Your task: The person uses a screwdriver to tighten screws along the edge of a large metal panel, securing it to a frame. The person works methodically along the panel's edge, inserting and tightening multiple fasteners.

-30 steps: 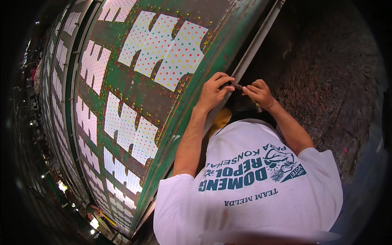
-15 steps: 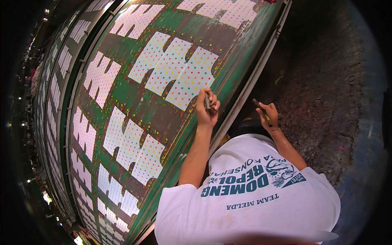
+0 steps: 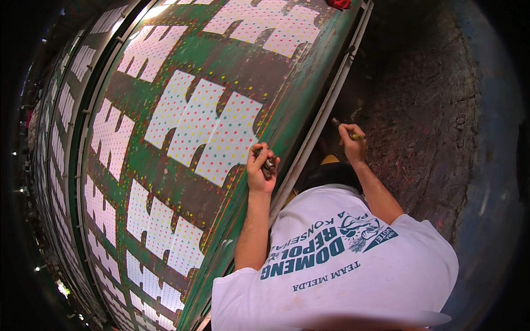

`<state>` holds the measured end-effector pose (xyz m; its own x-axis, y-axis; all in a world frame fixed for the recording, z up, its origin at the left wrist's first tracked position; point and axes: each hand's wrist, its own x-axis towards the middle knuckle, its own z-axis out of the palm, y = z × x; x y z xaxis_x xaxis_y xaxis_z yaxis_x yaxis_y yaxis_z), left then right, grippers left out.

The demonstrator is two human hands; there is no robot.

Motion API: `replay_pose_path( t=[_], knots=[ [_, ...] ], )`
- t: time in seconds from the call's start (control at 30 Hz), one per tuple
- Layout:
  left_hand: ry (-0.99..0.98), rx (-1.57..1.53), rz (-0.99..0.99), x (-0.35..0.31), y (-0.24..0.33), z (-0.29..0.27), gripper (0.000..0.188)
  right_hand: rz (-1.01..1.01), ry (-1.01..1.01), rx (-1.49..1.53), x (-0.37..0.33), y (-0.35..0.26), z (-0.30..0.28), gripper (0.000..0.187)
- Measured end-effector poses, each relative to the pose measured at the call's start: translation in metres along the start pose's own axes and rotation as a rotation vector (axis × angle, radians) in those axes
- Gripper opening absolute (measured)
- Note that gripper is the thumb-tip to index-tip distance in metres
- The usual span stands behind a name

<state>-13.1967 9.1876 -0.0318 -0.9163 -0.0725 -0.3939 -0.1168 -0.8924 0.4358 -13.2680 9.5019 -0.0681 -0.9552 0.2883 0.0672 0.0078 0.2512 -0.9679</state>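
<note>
My left hand (image 3: 261, 167) is raised over the near edge of the long green table. Its fingers are curled around short dark metal pieces (image 3: 268, 167), whose exact kind I cannot make out. Just beyond that hand lie white fabric panels (image 3: 197, 129) with multicoloured dots, cut in garment shapes and flat on the table. To the right, off the table, my right hand (image 3: 353, 144) is closed around a slim dark tool with a yellowish part (image 3: 356, 137). One brown end of it sticks out past the fingers.
More dotted panels (image 3: 165, 234) lie in rows along the green table (image 3: 221, 251), amid scattered paint dots. A metal rail (image 3: 326, 105) runs down its side. Red cloth (image 3: 338, 4) sits at the far end. Dark rough floor (image 3: 425, 132) stretches on the right. Another panelled table (image 3: 66, 127) stands left.
The panels have shifted down and left in view, and more of the red cloth shows at the top. Both hands appear farther left, still gripping their items.
</note>
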Motion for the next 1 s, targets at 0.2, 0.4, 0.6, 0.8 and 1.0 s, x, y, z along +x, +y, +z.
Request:
replay_pose_path(
  t=[0.2,0.4,0.6,0.8,1.0],
  knots=[
    [-0.099,0.301,0.039,0.105,-0.051,0.074,0.014,0.404,0.051,0.491,0.164,0.03,-0.045,0.019],
    [0.021,0.672,0.09,0.227,-0.119,0.167,0.023,0.787,-0.107,0.856,0.292,0.062,-0.082,0.016],
    [-0.081,1.142,0.292,0.289,-0.149,0.234,0.021,0.956,-0.309,0.917,0.338,0.087,-0.083,0.018],
    [-0.285,1.411,0.361,0.324,-0.172,0.272,0.029,1.344,-0.396,1.21,0.35,0.079,-0.087,0.023],
    [-0.426,1.802,0.184,0.351,-0.196,0.303,0.048,1.418,-0.317,1.128,0.344,0.064,-0.083,0.019]
  ],
)
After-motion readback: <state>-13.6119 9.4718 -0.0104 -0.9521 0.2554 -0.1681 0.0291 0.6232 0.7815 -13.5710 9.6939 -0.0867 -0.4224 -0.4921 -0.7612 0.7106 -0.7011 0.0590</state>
